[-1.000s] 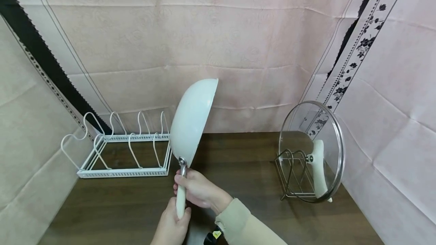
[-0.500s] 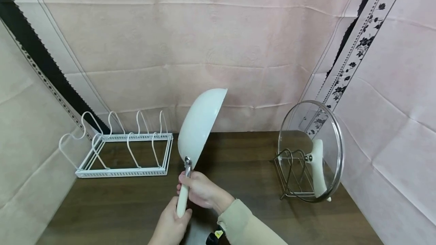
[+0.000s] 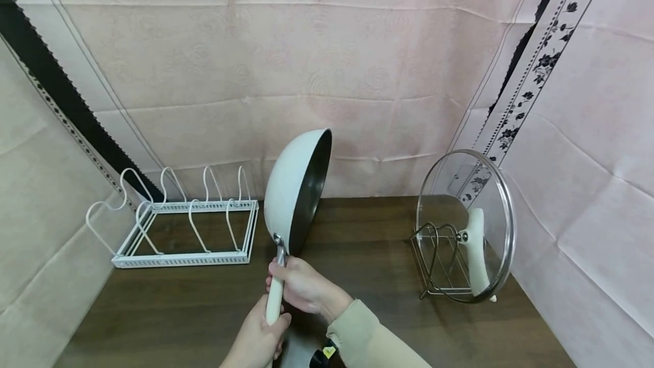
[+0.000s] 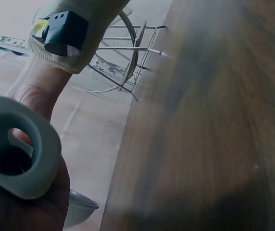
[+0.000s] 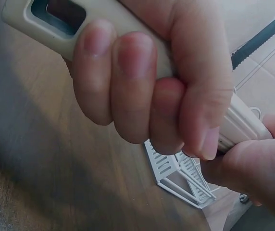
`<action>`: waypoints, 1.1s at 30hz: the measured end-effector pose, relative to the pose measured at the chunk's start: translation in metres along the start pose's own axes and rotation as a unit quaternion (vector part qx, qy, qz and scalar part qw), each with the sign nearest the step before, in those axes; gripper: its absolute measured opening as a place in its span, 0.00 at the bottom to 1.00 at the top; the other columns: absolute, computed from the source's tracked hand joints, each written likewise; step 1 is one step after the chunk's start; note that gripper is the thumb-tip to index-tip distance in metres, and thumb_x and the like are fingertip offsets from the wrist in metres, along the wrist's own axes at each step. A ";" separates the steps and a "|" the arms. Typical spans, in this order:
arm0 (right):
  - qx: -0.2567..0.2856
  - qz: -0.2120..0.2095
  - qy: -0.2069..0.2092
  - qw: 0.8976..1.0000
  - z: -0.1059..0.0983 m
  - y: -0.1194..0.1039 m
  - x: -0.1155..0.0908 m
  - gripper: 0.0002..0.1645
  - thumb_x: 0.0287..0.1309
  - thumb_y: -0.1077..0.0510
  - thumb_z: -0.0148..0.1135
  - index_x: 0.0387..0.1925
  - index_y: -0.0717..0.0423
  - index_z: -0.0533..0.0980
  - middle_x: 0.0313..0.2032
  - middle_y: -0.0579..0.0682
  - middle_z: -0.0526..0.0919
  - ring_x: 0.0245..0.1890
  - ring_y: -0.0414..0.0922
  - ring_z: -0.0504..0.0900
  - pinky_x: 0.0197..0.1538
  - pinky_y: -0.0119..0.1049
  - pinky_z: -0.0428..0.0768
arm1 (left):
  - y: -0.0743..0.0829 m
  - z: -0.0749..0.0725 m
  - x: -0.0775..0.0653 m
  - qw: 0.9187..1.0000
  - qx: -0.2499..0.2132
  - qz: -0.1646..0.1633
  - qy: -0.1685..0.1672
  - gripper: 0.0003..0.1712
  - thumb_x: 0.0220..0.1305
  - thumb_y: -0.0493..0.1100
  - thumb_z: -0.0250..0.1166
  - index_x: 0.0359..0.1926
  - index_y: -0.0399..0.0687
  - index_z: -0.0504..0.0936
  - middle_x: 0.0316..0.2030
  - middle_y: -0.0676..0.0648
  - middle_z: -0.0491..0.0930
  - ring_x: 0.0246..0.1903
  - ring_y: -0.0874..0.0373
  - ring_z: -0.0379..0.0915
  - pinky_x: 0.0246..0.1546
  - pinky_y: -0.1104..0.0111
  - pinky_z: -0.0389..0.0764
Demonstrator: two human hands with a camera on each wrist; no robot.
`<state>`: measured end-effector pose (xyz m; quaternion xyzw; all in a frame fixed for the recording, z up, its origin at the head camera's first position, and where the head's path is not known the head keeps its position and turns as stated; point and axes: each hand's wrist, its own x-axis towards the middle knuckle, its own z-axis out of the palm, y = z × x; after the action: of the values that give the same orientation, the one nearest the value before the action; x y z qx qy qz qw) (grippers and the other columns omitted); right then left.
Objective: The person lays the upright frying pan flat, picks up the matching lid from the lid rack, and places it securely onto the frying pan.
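Observation:
A white wok [image 3: 286, 192] with a dark inside is held up on its side above the table, its opening turned to the right in the head view. Its cream handle [image 3: 274, 300] points down toward the person. The left hand [image 3: 258, 331] grips the lower end of that handle, fingers wrapped round it in the right wrist view, near the hanging hole. Higher up, by the metal joint, the right hand [image 3: 306, 288] holds the same handle with its thumb across the front. The wok's bowl hangs to the right of a white dish rack [image 3: 181, 260].
At the right, a glass lid [image 3: 509, 231] with a cream handle stands upright in a small wire rack [image 3: 449, 291]. Pale cloth walls enclose the dark wooden table [image 3: 168, 311] at the back and both sides.
The wok first shifted a little right, away from the dish rack, then turned about its handle so that its dark inside came into view. Both hands kept their hold.

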<state>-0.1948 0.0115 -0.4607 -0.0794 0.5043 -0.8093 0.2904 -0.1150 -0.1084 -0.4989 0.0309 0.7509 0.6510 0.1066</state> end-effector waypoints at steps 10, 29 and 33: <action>0.029 -0.017 0.009 0.999 0.000 0.002 -0.004 0.09 0.70 0.64 0.49 0.46 0.63 0.60 0.36 0.55 0.68 0.36 0.46 0.71 0.44 0.37 0.73 | -0.002 -0.004 0.000 0.996 -0.060 0.009 -0.060 0.15 0.65 0.35 0.59 0.43 0.32 0.61 0.13 0.48 0.64 0.10 0.59 0.63 0.10 0.69 0.70; 0.083 -0.042 0.016 0.995 -0.008 0.006 -0.001 0.12 0.65 0.67 0.55 0.44 0.67 0.62 0.39 0.58 0.73 0.38 0.47 0.78 0.46 0.37 0.79 | -0.009 -0.009 -0.001 0.961 -0.209 0.018 -0.182 0.15 0.70 0.36 0.54 0.43 0.33 0.55 0.17 0.52 0.64 0.13 0.63 0.62 0.15 0.70 0.67; 0.092 -0.047 0.015 0.995 -0.009 0.007 -0.002 0.10 0.65 0.67 0.55 0.44 0.67 0.64 0.38 0.57 0.74 0.38 0.46 0.78 0.47 0.37 0.79 | -0.012 -0.009 0.001 0.949 -0.237 0.035 -0.207 0.08 0.71 0.35 0.52 0.42 0.40 0.60 0.19 0.52 0.65 0.14 0.64 0.62 0.16 0.70 0.66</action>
<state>-0.1944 0.0172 -0.4703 -0.0638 0.4281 -0.8660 0.2505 -0.1164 -0.1191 -0.5092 0.1646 0.5351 0.7927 0.2413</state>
